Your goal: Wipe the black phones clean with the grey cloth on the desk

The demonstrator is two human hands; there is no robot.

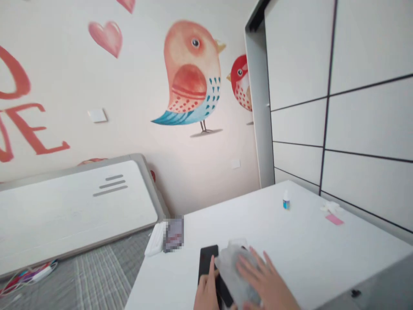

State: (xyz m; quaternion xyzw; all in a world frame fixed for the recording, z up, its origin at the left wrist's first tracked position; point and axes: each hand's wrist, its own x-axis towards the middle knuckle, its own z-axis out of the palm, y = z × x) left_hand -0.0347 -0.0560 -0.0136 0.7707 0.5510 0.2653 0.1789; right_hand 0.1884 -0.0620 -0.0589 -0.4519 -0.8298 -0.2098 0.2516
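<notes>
While the right hand (263, 280) lies flat with fingers (254, 258) spread and extended, it presses a grey cloth (234, 267) onto a black phone (208, 262) at the near edge of the white table (290, 245). Nothing is gripped by this hand; the palm and fingers rest open on the cloth. The left hand (206, 292) sits just beside it on the left, its thumb laid along the phone's near left edge; the other fingers are cut off by the frame, so whether they curl under the phone cannot be told. The phone lies flat, its far end uncovered, the near end under the cloth.

Judged from this pose, wiping is best done with even, light pressure from the flat fingers, the left thumb steadying the phone so it does not slide toward the table edge.

Farther off to the right stand a small bottle (285, 201) with a blue label, and near the wardrobe panels (355, 107) a pink slip (334, 219) with a crumpled white scrap beside it. To the left, off the table, a white charger (155, 239) rests by the bed headboard (77, 202), below a wall painted with birds (192, 73).
</notes>
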